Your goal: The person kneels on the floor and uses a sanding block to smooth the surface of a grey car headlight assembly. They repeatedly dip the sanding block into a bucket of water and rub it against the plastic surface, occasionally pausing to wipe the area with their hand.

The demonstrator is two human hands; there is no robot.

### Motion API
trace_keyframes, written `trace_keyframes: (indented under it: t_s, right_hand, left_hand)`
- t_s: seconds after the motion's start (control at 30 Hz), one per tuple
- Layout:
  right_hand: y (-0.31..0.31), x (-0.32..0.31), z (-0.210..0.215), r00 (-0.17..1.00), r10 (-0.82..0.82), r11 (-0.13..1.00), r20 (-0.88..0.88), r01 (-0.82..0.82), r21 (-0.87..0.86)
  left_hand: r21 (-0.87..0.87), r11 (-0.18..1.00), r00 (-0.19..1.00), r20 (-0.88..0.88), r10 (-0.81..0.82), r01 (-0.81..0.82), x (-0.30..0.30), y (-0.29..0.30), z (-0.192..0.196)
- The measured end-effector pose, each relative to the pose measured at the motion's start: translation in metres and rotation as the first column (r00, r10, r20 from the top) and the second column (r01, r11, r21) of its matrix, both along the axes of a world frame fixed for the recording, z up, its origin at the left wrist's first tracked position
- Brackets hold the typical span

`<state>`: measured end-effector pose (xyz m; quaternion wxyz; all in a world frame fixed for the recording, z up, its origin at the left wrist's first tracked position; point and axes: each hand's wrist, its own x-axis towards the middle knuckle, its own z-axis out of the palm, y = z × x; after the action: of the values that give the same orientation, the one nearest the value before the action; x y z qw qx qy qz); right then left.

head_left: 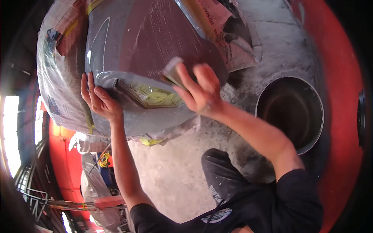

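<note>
Right hand (200, 90) grips flat pad (173, 71) over grey car panel (155, 46)

Blurred fingers clamp the pad at their tips; whether it touches the panel, I cannot tell. The left hand (101, 100), fingers apart, rests on the panel's edge. Between the hands: a lamp opening (153, 106); left of them, masking newspaper (64, 87); right, a round bucket (289, 112).

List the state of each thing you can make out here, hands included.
Left hand: resting on the panel's left edge, fingers spread
Right hand: closed on the pad, blurred
Pad: gripped, blurred
Grey panel: bare of newspaper, marked with pale streaks
Yellow-green material: crumpled, filling the panel's opening
Newspaper: draped over the area left of the panel
Round bucket: open-topped, contents unclear
</note>
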<state>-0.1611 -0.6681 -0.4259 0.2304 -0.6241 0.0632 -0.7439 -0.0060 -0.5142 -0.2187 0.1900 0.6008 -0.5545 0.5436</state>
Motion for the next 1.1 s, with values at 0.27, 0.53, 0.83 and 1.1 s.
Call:
trace_keyframes:
  t_s: [0.27,0.53,0.83,1.1]
  right_hand:
    - [0.013,-0.008,-0.013,0.997,0.019,1.000,-0.080,-0.020,-0.007]
    - [-0.007,0.014,0.048,0.996,0.019,0.996,0.089,-0.011,-0.088]
    - [-0.028,0.027,0.098,0.991,0.008,0.992,0.131,0.009,-0.127]
    - [-0.033,0.013,0.053,1.000,0.025,0.999,0.002,-0.025,-0.022]
  left_hand:
    - [0.004,1.000,1.000,-0.019,0.009,-0.009,-0.002,0.001,-0.001]
    - [0.029,0.999,0.999,-0.029,0.015,-0.014,0.004,0.012,0.004]
    - [0.014,1.000,0.998,-0.059,-0.009,0.010,0.002,0.006,-0.002]
    - [0.011,0.999,0.999,-0.016,0.031,-0.031,0.000,0.002,-0.002]
